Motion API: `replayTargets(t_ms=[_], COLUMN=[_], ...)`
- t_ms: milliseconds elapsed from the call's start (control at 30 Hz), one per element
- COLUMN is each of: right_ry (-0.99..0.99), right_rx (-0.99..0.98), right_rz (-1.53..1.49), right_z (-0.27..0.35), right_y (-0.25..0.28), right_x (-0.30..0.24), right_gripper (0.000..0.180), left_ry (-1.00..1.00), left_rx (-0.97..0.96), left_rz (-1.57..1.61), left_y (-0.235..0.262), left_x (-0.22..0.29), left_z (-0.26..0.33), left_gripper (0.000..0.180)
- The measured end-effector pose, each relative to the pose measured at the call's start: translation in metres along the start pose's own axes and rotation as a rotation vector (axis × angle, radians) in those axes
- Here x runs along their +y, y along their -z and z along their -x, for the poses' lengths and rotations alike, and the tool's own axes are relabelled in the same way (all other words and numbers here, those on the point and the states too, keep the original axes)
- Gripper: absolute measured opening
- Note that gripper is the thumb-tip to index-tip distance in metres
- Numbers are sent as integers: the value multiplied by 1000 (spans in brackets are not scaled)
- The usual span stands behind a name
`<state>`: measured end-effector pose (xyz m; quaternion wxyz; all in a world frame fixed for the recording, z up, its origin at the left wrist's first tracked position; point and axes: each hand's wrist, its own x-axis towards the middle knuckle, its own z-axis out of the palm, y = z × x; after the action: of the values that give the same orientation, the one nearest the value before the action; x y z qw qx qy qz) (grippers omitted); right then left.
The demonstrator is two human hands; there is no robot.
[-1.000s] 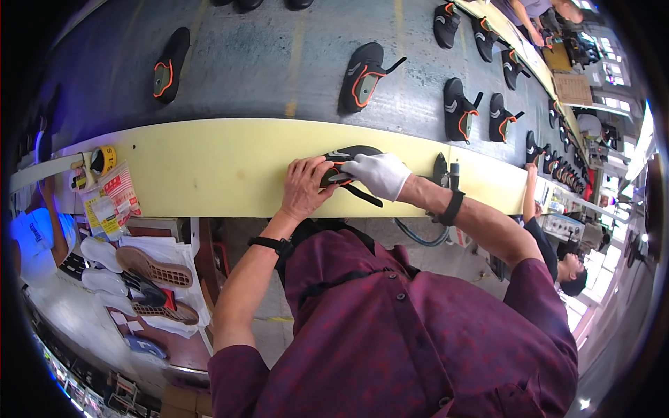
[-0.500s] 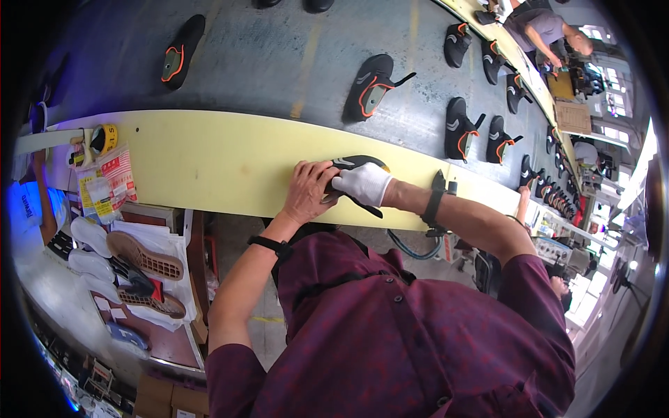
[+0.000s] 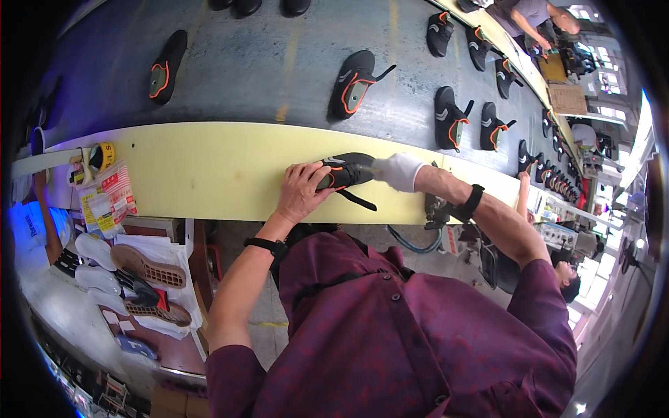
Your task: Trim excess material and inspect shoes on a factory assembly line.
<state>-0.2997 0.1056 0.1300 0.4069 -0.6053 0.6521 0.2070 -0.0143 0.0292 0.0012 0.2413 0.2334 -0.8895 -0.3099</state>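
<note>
The black shoe (image 3: 354, 167) lies at the yellow table (image 3: 209, 167), between the two hands. Its heel end is hard to make out: the left hand (image 3: 300, 192), bare, covers it, with fingers over the far side of the opening and thumb on the near side, so the hand is closed around that end. The sole is out of sight, and whether the shoe rests its full weight on the table cannot be told.

The right hand (image 3: 399, 172), in a white glove, is just beside the toe — blurred, its fingertips smeared into a pale streak at the shoe's front. Whether they pinch something, touch the upper or stand apart, I cannot tell.

The shoe's long axis runs from the left hand toward the right, roughly along the table edge nearest the person, with the toe pointing at the glove. A loose black strap (image 3: 357, 200) slants out on the near side, below the gap between the hands, its tip toward the right.

Under the right forearm sits a dark device (image 3: 437, 209), partly hidden by the arm. Well beyond the left hand, on the grey surface (image 3: 230, 76), several dark shoes (image 3: 296, 7) are cut off by the upper edge.
</note>
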Motion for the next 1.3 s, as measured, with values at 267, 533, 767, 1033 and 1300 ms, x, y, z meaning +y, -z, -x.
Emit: replayTargets(t_ms=[267, 533, 767, 1033, 1300], right_ry=[163, 139, 52, -34, -47], right_rx=[102, 1, -93, -158, -106], right_rz=[193, 480, 485, 658, 520], right_z=[-4, -41, -61, -46, -60], right_y=[-8, -22, -44, -16, -42], right_x=[-17, -52, -75, -90, -90], right_gripper=[20, 18, 23, 16, 20], left_ry=[16, 29, -2, -2, 31], left_rx=[-11, 24, 41, 54, -33], left_rz=[2, 2, 21, 6, -16], left_y=[1, 6, 9, 8, 10], left_x=[-5, -6, -13, -17, -13], left_z=[2, 2, 6, 13, 14], left_gripper=[59, 59, 59, 59, 56])
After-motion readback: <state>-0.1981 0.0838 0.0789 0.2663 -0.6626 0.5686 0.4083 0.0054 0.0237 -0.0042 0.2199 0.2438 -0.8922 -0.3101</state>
